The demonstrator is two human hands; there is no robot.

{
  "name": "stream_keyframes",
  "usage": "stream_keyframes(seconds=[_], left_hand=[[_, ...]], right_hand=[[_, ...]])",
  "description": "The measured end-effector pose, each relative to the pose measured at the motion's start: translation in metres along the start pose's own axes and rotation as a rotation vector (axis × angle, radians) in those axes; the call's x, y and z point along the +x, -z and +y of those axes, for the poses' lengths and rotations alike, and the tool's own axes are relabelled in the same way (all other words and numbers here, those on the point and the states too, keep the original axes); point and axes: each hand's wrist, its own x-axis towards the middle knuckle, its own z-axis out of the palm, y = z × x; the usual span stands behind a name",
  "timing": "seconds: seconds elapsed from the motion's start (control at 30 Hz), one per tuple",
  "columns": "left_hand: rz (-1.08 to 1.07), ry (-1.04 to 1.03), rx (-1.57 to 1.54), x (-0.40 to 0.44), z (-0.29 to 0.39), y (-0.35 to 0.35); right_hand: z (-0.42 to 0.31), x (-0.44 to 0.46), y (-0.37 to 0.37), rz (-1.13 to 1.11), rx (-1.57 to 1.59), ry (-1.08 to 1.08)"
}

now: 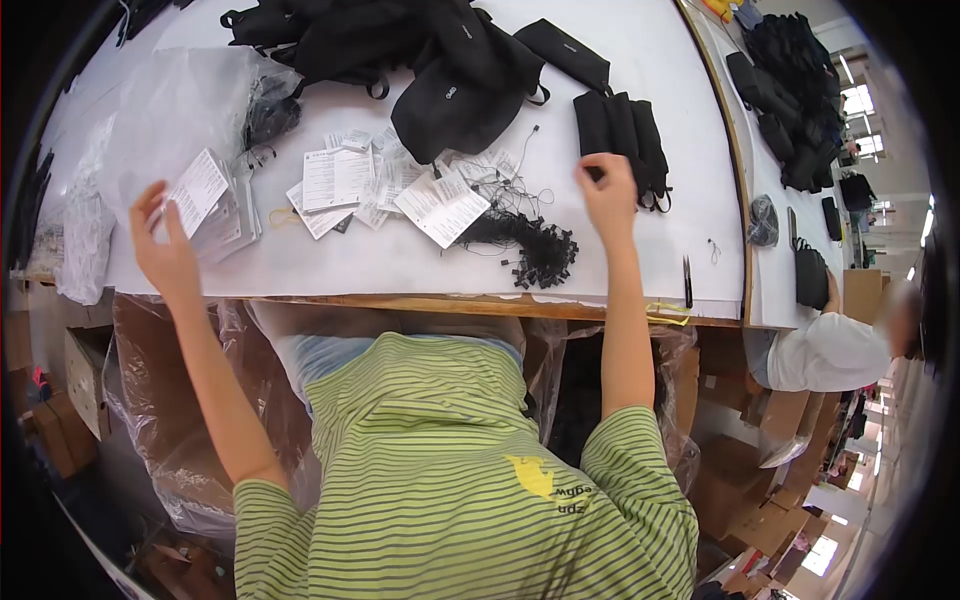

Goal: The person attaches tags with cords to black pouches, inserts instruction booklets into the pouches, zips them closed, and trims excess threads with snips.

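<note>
My left hand [165,245] is raised at the left, fingers curved and apart, its thumb beside a white printed card [200,190]. That card overlaps a stack of cards [238,222] at the edge of a clear plastic bag [170,110]. My right hand [610,195] is closed in a pinch over the near end of several black fabric pouches [625,125]; what its fingers hold, if anything, is hidden. Between my hands lie loose printed cards [335,180] and a bundle of black tag strings [545,250].
Black fabric bags [455,105] are heaped at the back of the white table [650,260]. Dark tweezers or snips [687,282] lie near the front edge. On the right, a person in white [825,350] stands by another table holding black bags [790,90].
</note>
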Motion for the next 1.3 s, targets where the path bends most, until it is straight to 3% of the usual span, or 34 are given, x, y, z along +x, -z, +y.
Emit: stream_keyframes(seconds=[0.07,0.13,0.23,0.33,0.43,0.53,0.63,0.73,0.93,1.03,1.13,1.17,1.23,1.3], left_hand=[[-0.014,-0.081,0.333,0.027,-0.05,0.01],[-0.112,-0.112,0.717,0.038,-0.095,0.013],[-0.257,0.112,0.651,0.03,-0.116,0.006],[-0.311,0.401,0.252,0.025,-0.128,0.0],[-0.169,0.295,0.242,0.016,-0.113,-0.002],[-0.024,0.045,0.424,0.014,-0.093,-0.003],[-0.006,0.032,0.498,0.021,-0.094,-0.001],[0.017,0.335,0.115,0.027,-0.069,0.007],[0.154,0.509,-0.789,-0.001,0.024,0.003],[0.079,0.754,-0.953,-0.03,0.065,-0.012],[-0.074,0.89,-1.025,-0.065,0.092,-0.022],[-0.179,0.887,-1.067,-0.075,0.09,-0.027],[-0.314,0.878,-1.141,-0.091,0.093,-0.034],[-0.384,0.88,-1.2,-0.099,0.104,-0.041]], right_hand=[[-0.02,-0.009,-0.021,-0.219,0.007,-0.082],[-0.025,-0.01,-0.038,-0.217,-0.058,-0.05],[-0.019,-0.002,-0.057,-0.276,-0.106,-0.022],[-0.007,0.007,-0.061,-0.244,-0.029,0.066],[-0.014,0.015,-0.05,-0.196,0.01,0.078],[-0.025,0.011,-0.047,-0.254,-0.059,0.067],[-0.021,0.004,-0.051,-0.328,-0.146,0.121],[-0.02,0.003,-0.045,-0.233,-0.089,0.176],[-0.022,0.005,-0.046,-0.222,-0.11,0.167],[-0.021,0.003,-0.053,-0.256,-0.138,0.226],[-0.036,0.007,-0.038,-0.179,0.015,0.142],[-0.033,0.009,-0.036,-0.074,0.179,0.201],[-0.048,0.007,-0.024,-0.038,0.665,-0.042],[-0.062,0.006,-0.01,-0.018,1.081,-0.119]])
